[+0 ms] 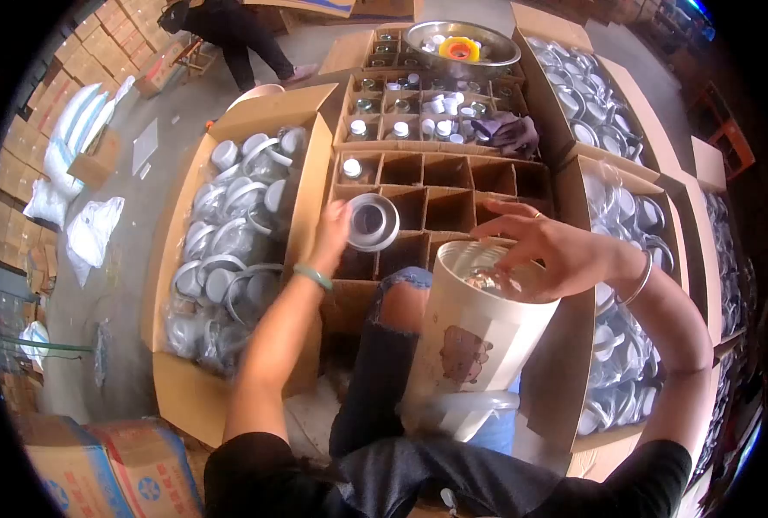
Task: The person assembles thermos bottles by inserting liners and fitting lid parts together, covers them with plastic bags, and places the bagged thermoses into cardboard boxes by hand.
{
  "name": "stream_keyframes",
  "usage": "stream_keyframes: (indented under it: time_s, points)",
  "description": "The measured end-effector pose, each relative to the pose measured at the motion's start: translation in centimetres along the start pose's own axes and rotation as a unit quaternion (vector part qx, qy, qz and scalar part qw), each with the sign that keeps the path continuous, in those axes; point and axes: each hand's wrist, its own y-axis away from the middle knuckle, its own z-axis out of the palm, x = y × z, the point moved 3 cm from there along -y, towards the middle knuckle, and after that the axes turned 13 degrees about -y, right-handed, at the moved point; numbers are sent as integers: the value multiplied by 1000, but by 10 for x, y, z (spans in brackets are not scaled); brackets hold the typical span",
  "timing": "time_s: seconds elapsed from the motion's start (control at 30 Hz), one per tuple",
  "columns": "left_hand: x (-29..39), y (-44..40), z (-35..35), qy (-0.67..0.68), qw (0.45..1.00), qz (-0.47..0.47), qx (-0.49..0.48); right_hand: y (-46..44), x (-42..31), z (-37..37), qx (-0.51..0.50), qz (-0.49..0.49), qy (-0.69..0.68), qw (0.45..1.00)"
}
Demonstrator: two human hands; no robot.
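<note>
A round grey-white lid [373, 222] with a dark recessed centre is held by its left edge in my left hand [332, 233], above the divided carton [447, 170]. My right hand [544, 250] reaches over the open top of a tall cream container [479, 337] with a brown cartoon print. Its fingers are bent at the rim, and clear, shiny material shows inside beneath them. Whether the fingertips grip any of it is hard to make out. The container leans between my legs. One white-capped bottle [352, 169] stands in a compartment of the divided carton.
Cartons of bagged grey lids stand at left [241, 216] and right [626, 211]. Behind the divided carton are capped bottles [400, 129], a dark glove [515, 135] and a metal bowl [462, 66]. A person [233, 39] bends at the upper left. White sacks [95, 229] lie on the floor.
</note>
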Motion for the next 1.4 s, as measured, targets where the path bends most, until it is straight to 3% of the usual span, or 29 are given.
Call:
stream_keyframes:
  time_s: [0.03, 0.07, 0.1, 0.17, 0.23, 0.3, 0.37, 0.43, 0.5, 0.57, 0.63, 0.67, 0.73, 0.77, 0.83, 0.9, 1.0, 1.1, 1.17, 1.23, 1.27, 1.3, 1.37, 1.4]
  points:
    - [-13, -9, -11, -169, 979, -98, 49, -5, 3, -2, -1, 2, -2, 1000]
    - [-34, -6, -8, -82, 959, -270, -8, -12, 4, -2, -15, -9, -29, 999]
    - [-48, 1, -1, -58, 931, -353, -64, -17, 7, -4, -26, -20, -50, 998]
    - [-80, 3, 18, 163, 893, -390, -152, -23, 16, -10, -19, -29, -38, 999]
    - [-92, 3, 23, 239, 892, -360, -132, -34, 20, -21, -22, 9, -61, 998]
    - [-41, 8, 15, 261, 929, -259, -36, -44, 24, -37, 90, 34, -104, 990]
    - [14, 10, 5, 246, 946, -207, -42, -64, 38, -46, 202, -32, 26, 978]
    - [73, 15, -3, 249, 958, -128, -69, -86, 50, -37, 200, -172, 120, 957]
    - [129, 25, -14, 218, 970, -77, -70, -97, 50, -28, 205, -144, 289, 924]
    - [182, 36, -22, 258, 965, -36, -12, -96, 38, -31, 275, -125, 401, 865]
    - [207, 38, -23, 250, 964, 80, 49, -94, 11, -32, 343, -112, 348, 866]
    - [209, 36, -20, 251, 963, 83, 47, -94, 8, -31, 343, -125, 272, 890]
    - [221, 35, -18, 166, 966, 182, 78, -87, -8, -37, 358, -135, 261, 886]
    - [227, 38, -17, 165, 965, 187, 75, -82, -18, -43, 370, -146, 248, 883]
    - [240, 51, -18, 197, 966, 152, 72, -65, -26, -56, 444, -119, 369, 808]
    - [250, 57, -17, 192, 964, 163, 81, -57, -21, -49, 426, -105, 390, 809]
    - [245, 54, -9, 126, 970, 205, 24, -55, -39, -35, 375, -153, 315, 858]
    - [262, 65, -15, 176, 962, 205, 36, -36, -32, -59, 469, -112, 343, 806]
    - [265, 63, -22, 157, 958, 240, 32, -24, -36, -50, 408, -148, 282, 856]
    - [264, 59, -24, 170, 951, 258, -1, -7, -37, -53, 469, -177, 211, 839]
    - [263, 56, -22, 179, 944, 276, -31, -8, -26, -55, 519, -210, 38, 828]
    - [261, 57, -18, 179, 944, 273, -38, -6, -20, -55, 496, -172, -52, 850]
    - [265, 64, -7, 189, 927, 287, -151, -16, -4, -34, 386, -170, -324, 847]
    - [267, 65, -3, 194, 903, 333, -191, -10, -2, -27, 353, -134, -310, 873]
